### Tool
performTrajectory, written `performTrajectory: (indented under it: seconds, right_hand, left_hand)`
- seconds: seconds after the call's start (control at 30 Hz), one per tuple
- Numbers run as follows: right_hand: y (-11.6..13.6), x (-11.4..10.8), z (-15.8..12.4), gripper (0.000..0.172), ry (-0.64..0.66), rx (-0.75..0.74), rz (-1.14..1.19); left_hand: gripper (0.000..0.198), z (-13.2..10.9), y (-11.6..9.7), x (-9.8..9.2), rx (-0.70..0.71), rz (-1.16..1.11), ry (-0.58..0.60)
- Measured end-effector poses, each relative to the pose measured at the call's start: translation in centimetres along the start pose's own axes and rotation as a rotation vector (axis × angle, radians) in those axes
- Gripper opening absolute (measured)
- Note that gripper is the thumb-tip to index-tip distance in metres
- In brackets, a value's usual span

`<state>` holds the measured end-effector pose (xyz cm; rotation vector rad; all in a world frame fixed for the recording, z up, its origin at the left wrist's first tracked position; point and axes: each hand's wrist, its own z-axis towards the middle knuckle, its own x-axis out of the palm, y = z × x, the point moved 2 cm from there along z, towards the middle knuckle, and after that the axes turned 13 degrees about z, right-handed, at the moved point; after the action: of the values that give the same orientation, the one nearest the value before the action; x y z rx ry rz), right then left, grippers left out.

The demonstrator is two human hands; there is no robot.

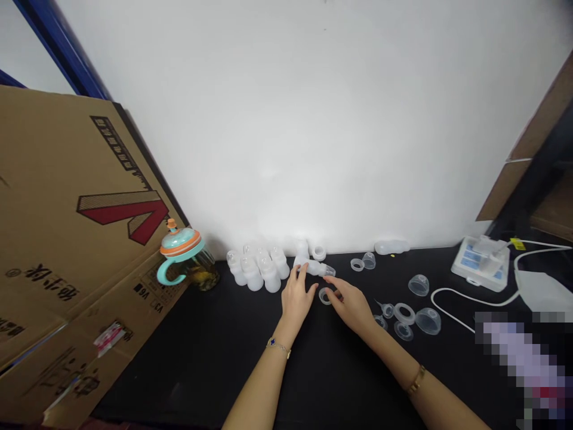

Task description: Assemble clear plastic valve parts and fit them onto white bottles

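A white bottle (311, 267) with a clear tip (327, 271) lies on its side on the black table. The fingertips of my left hand (296, 297) rest on its near side, the thumb held apart. My right hand (352, 304) is just right of it, index fingertip at the clear tip and thumb over a ring (324, 295) lying on the table. Its thumb and index finger are apart; the other fingers are partly hidden. Several capped white bottles (253, 275) stand grouped to the left. Behind the lying bottle are another white bottle (302, 248) and a ring (319, 253).
On the right lie clear domes (428, 321), rings (404, 313) and small clear parts (387, 310). Farther right are a power strip (481, 263) and white cable (474, 301). A lidded jug (192, 257) stands left by a cardboard box (67, 209). Another bottle (391, 246) lies near the wall.
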<state>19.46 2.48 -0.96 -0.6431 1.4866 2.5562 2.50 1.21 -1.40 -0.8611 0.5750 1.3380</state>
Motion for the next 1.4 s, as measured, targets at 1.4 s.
performTrajectory:
  seconds: [1.4]
  right_hand:
    - [-0.5, -1.7, 0.8, 0.042, -0.267, 0.058, 0.189]
  left_hand:
    - [0.043, 1.4, 1.5, -3.0, -0.108, -0.084, -0.207]
